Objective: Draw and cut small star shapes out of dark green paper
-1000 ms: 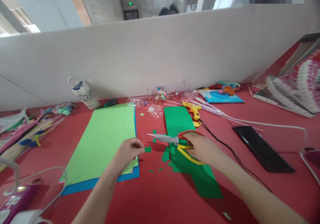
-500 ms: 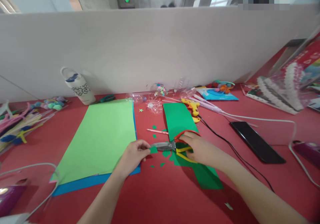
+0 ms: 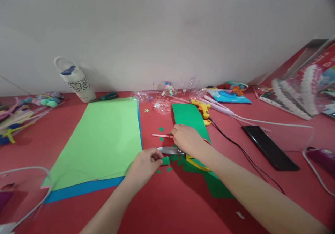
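Between the thumb and fingers of my left hand (image 3: 145, 166) is a small green paper piece (image 3: 165, 161). My right hand (image 3: 188, 138) is closed over the right end of a pink pencil (image 3: 162, 135); its fingertips are partly hidden. Scissors (image 3: 171, 150) with red and yellow handles lie under my right wrist, blades pointing left. Beneath them, green paper (image 3: 190, 117) runs toward me, with small green scraps (image 3: 169, 169) around it. A green paper star (image 3: 161, 129) rests above the pencil.
Light green sheets (image 3: 104, 140) over blue paper lie at left, near a white bottle (image 3: 78, 84). A yellow glue gun (image 3: 202, 108) with a black cord is behind the green paper. A black phone (image 3: 269, 146) lies at right; clear plastic pieces (image 3: 162, 105) line the wall.
My right hand has let go of the scissors and moved up and left onto the pencil. The left hand, still pinching the green piece, has moved slightly right and down. The view has tilted down.
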### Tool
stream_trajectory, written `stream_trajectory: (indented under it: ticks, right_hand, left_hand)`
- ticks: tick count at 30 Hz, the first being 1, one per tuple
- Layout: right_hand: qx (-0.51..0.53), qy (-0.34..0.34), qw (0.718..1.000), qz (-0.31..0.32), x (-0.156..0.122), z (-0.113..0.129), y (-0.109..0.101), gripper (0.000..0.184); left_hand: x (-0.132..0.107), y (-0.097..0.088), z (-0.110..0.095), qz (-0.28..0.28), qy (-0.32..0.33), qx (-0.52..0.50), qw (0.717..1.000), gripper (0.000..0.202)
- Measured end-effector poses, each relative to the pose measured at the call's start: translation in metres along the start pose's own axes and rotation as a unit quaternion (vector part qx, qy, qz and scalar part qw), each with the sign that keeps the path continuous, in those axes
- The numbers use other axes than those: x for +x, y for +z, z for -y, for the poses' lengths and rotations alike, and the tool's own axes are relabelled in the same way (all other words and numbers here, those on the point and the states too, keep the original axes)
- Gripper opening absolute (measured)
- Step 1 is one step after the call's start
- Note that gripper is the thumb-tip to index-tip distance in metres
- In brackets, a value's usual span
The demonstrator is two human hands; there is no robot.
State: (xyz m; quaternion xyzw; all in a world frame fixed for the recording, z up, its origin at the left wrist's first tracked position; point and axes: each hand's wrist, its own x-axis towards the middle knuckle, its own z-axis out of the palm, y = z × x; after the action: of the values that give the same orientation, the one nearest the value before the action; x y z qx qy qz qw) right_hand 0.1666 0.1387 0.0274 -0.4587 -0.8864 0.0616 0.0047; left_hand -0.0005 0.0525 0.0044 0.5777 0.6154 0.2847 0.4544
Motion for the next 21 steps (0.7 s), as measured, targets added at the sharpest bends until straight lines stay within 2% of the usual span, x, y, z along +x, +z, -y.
stream_trajectory:
  ticks: [3,6,10,14,16,17,19,21]
  right_hand:
    - [0.049,0.005,0.998,-0.028,0.01,0.005,0.016,0.025]
    - [0.13,0.026,0.987,-0.088,0.007,0.006,0.017,0.015]
    - [0.288,0.058,0.941,-0.17,-0.016,0.007,0.005,0.004]
    - [0.45,0.045,0.881,-0.139,-0.045,0.005,-0.001,0.009]
    - [0.501,0.035,0.858,-0.108,-0.055,0.002,0.004,0.013]
    - [0.517,0.032,0.85,-0.096,-0.058,0.0,0.007,0.017]
    - [0.535,0.031,0.841,-0.081,-0.061,-0.002,0.015,0.022]
    - [0.532,0.036,0.842,-0.079,-0.063,-0.001,0.021,0.014]
  left_hand:
    - [0.001,0.004,0.004,-0.016,0.014,0.054,0.998,0.009]
    - [0.005,0.009,0.011,-0.03,0.024,0.105,0.994,0.013]
    - [0.004,0.01,0.011,-0.029,0.039,0.16,0.986,0.011]
    - [-0.011,0.004,-0.003,-0.028,0.073,0.214,0.974,0.012]
    - [-0.022,0.003,-0.006,-0.003,0.103,0.24,0.965,0.016]
    - [-0.027,0.004,-0.005,0.02,0.131,0.263,0.956,0.018]
    - [-0.034,0.009,0.002,0.044,0.209,0.348,0.913,0.032]
    - [-0.038,0.015,0.012,0.048,0.254,0.41,0.874,0.041]
